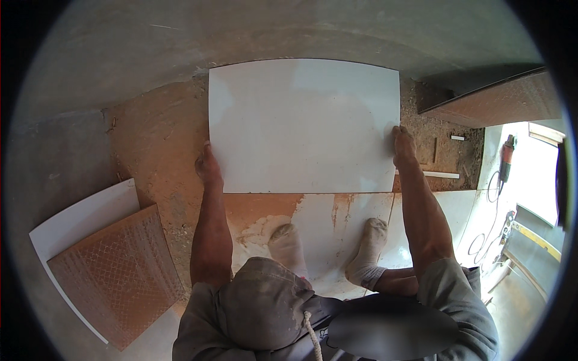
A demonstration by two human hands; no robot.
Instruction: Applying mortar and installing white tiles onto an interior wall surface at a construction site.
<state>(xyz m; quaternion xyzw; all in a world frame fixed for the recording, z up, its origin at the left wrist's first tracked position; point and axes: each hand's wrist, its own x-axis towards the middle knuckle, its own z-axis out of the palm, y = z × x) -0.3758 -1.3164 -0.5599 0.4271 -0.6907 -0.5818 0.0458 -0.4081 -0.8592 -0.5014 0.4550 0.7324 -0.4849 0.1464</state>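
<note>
The tile (304,129) is white, rectangular and wider than deep, lying pale face up. Soft grey shadow covers much of that face, with brighter patches toward some corners, and a few small dark specks dot it. Held at both short sides, it looks roughly level over the dirt (156,138), its far long edge beside the wall (301,33), its near one along the laid tiles (325,210). Whether its underside touches down is hidden.
</note>
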